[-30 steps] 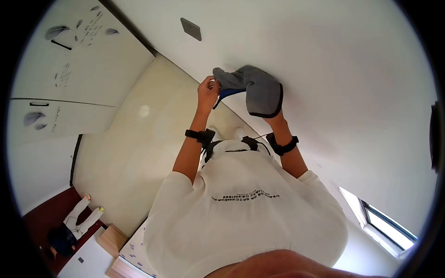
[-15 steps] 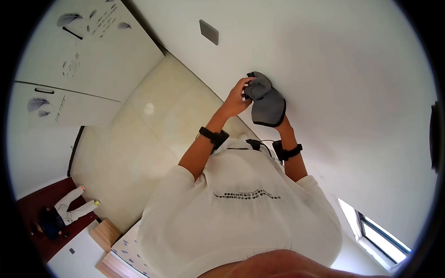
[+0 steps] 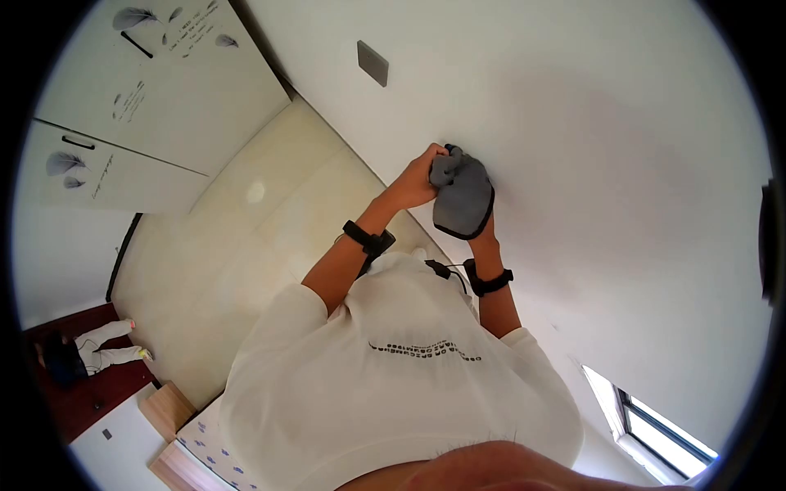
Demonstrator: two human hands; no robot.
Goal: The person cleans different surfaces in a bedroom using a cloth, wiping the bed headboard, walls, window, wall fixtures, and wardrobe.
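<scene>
A grey cloth (image 3: 465, 198) with black edging is bunched at its upper left and hangs wider below, in front of the white wall. My left hand (image 3: 416, 182) is closed on the bunched end, its fingers curled at the cloth's upper left edge. Behind the cloth's lower right side, my right hand (image 3: 485, 233) shows only near the wrist; its fingers are hidden. A black strap with a small device (image 3: 370, 239) circles my left wrist. Another black strap (image 3: 491, 282), with a cable running from it, is on my right wrist.
A white wall (image 3: 589, 180) with a grey switch plate (image 3: 373, 63) rises close by. White cabinets (image 3: 188, 106) with feather prints stand at the upper left, above a tiled floor (image 3: 270, 213). Another person (image 3: 90, 352) is at the lower left. A window (image 3: 663, 434) lies lower right.
Both hands have moved slightly down in view with the cloth. My right hand has shifted left, closer to my left hand, and the cloth's bunched end looks more compact.
</scene>
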